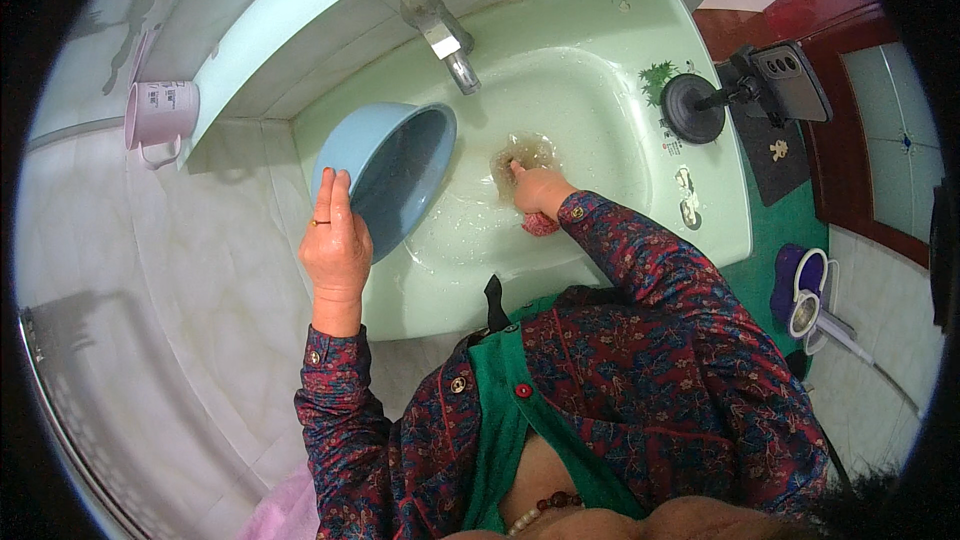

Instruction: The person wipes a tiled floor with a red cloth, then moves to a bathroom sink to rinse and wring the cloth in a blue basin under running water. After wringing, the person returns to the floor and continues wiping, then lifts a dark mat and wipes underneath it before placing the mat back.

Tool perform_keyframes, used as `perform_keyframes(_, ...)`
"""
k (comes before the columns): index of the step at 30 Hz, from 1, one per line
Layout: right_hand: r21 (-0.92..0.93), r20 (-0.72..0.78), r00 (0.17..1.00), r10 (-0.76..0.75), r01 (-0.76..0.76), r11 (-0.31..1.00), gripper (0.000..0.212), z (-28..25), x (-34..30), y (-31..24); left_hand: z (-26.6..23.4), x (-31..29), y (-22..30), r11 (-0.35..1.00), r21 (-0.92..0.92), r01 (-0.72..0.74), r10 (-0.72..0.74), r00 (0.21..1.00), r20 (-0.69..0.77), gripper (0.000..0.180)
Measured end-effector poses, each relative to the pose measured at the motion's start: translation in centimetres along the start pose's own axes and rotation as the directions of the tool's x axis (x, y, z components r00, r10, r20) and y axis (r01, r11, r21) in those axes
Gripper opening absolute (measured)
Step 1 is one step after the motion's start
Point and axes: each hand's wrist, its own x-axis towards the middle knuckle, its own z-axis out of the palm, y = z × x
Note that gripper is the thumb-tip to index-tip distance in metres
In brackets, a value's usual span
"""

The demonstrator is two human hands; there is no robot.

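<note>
My left hand [338, 238] grips the near left rim of a light blue plastic basin [340, 145]. The basin is tipped on its side in the left part of the pale green sink [610, 90], its mouth turned to the right. Low in the sink, my right hand [542, 192] reaches with its index finger stretched into a small pool of murky water [505, 165], where the drain seems to be. A red, rough-textured thing [540, 226] shows under the palm, apparently in the curled fingers; its kind is unclear.
A chrome faucet [440, 35] stands behind the basin. On the sink's right ledge is a round black stand [694, 108] holding a phone [790, 80]. A pink mug [163, 112] hangs at the left wall. A mop and purple bucket [790, 280] stand right.
</note>
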Motion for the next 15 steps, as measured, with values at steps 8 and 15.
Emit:
perform_keyframes(8, 0.012, -0.024, 0.999, -0.028, 0.028, 1.000, 0.065, 0.4, 0.1, 0.5, -0.2, -0.4, 0.3, 1.000, -0.001, -0.010, 0.010, 1.000, -0.007, 0.050)
perform_keyframes(15, 0.123, -0.225, 0.968, -0.108, 0.138, 0.983, 0.039, -2.6, -1.6, 0.8, -0.2, -1.5, -0.6, 0.907, -0.161, 0.390, -0.353, 0.910, 0.216, 0.050)
